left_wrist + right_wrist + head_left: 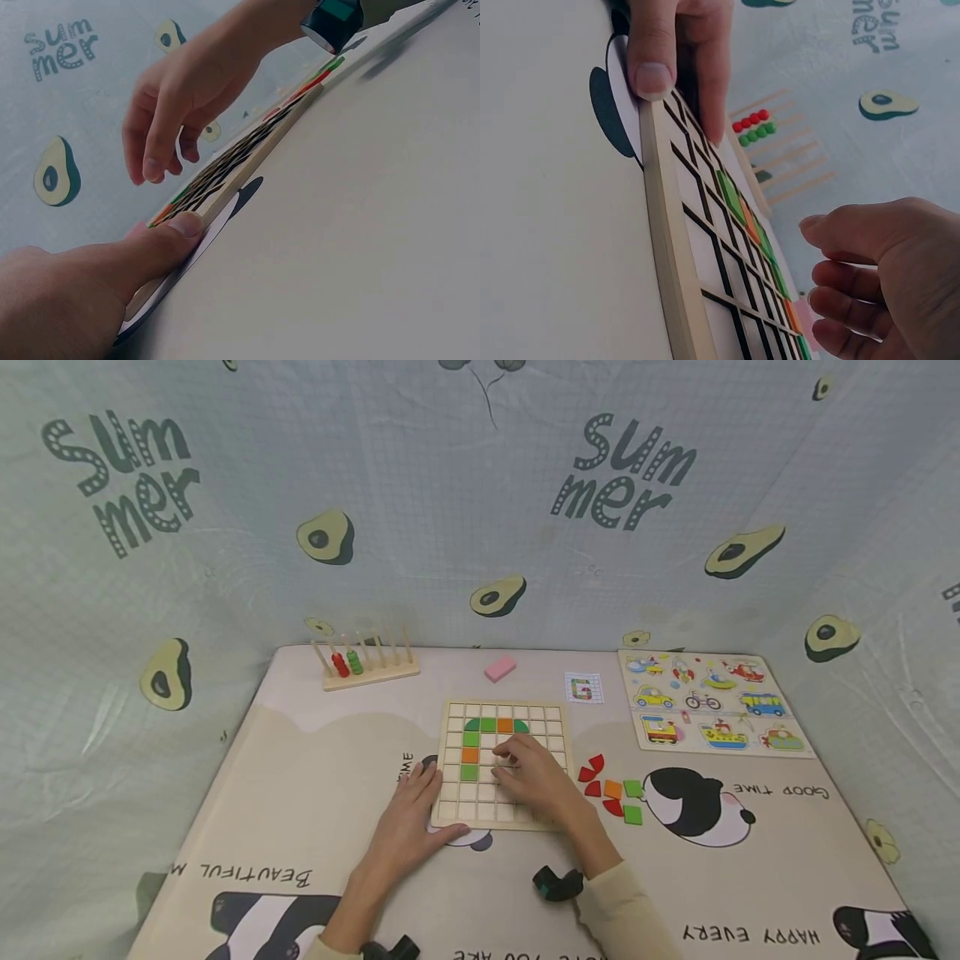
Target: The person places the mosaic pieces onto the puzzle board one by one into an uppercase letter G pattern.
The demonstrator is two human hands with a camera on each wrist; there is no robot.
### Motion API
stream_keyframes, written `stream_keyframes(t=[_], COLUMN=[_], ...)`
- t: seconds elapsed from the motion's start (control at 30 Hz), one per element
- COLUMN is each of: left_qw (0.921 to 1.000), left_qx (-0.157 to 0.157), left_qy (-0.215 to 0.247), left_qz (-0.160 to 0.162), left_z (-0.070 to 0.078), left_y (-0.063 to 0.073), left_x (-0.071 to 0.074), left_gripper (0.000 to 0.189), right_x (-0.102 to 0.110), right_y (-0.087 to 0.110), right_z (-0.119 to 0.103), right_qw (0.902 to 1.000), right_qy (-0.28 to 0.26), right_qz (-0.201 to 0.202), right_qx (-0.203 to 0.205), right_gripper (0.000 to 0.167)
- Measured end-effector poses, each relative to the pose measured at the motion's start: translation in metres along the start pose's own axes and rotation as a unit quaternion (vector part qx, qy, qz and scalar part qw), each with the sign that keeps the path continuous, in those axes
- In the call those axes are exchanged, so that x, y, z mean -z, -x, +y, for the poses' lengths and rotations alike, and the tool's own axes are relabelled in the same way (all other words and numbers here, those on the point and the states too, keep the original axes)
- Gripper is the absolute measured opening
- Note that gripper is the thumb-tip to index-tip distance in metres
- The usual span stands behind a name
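Note:
A wooden grid board (pixel 457 814) lies on the table, with green and orange square tiles and dark green rounded tiles set along its upper row and left side. My left hand (pixel 408 818) rests at its near left corner, the thumb (pixel 184 225) on the near edge and straight fingers along the left side. Over the middle of the board hovers my right hand (pixel 536 777). Its fingers (pixel 847 304) are loosely bent, the thumb stands apart from them, and no tile shows between them. Just right of the board lie loose red curved pieces (pixel 592 788), an orange square (pixel 612 789) and green squares (pixel 633 815).
Behind the board are a pink block (pixel 500 669) and a small pattern card (pixel 583 688). A wooden peg rack (pixel 371 675) with red and green beads stands at the back left. A vehicle picture puzzle (pixel 712 702) occupies the back right. A patterned curtain (pixel 420 527) rises behind the table.

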State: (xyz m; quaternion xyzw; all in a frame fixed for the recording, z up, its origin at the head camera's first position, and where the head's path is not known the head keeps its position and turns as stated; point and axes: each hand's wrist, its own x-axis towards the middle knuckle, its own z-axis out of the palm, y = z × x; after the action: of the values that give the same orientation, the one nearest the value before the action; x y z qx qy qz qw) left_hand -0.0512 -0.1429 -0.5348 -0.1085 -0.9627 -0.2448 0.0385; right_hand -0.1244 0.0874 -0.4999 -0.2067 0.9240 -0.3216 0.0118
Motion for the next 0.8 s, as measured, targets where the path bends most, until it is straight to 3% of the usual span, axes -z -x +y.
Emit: stream_keyframes(t=[0.53, 0.8], left_qw=[1.0000, 1.0000], left_qx=[-0.001, -0.002], left_qy=[0.002, 0.002], left_qz=[0.003, 0.003], left_z=[0.001, 0.002], left_y=[0.000, 0.001], left_x=[0.000, 0.000], left_gripper=[0.098, 0.098], right_x=[0.014, 0.030], right_y=[0.010, 0.012], right_z=[0.025, 0.046], right_qw=[0.9989, 0.9977], right_qy=[-0.012, -0.034], right_qz=[0.023, 0.049], right_qx=[-0.040, -0.032], right_gripper=[0.025, 0.026])
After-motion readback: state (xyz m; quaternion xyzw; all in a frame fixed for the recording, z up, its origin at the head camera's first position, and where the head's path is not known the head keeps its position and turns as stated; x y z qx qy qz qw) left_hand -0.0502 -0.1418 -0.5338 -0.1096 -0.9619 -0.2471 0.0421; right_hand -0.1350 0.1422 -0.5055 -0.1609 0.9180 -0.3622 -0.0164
